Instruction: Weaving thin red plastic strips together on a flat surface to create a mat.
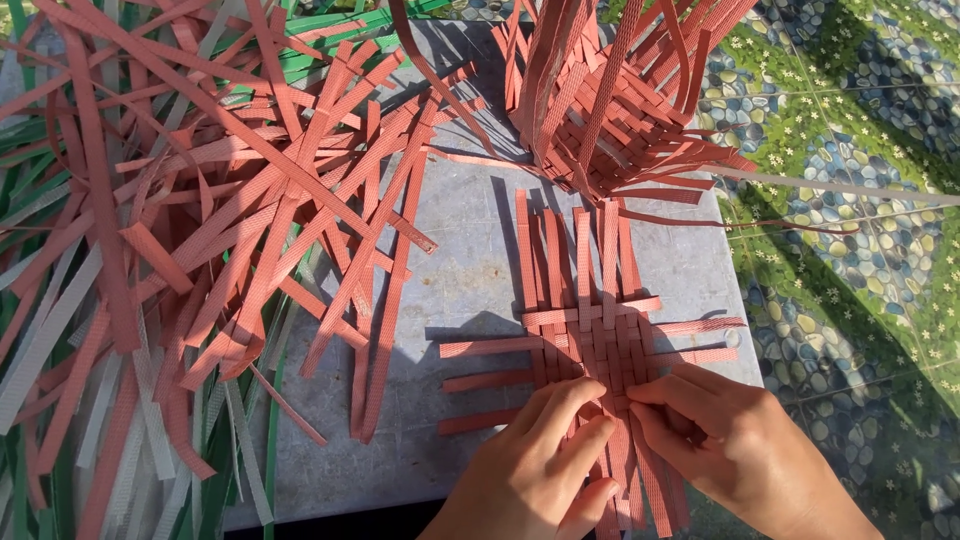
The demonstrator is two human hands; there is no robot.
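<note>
Both the left hand (pixel 545 455) and right hand (pixel 725 440) pinch red plastic strips in a half-woven mat (pixel 600 335), apparently mid-weave; the next strip needs tight threading.

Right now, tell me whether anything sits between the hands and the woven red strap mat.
Nothing visible does. The left hand and right hand both rest directly on the near edge of the woven mat, fingertips on its strips. The loose strap pile lies off to the left, and the half-built basket stands beyond the mat.
</note>
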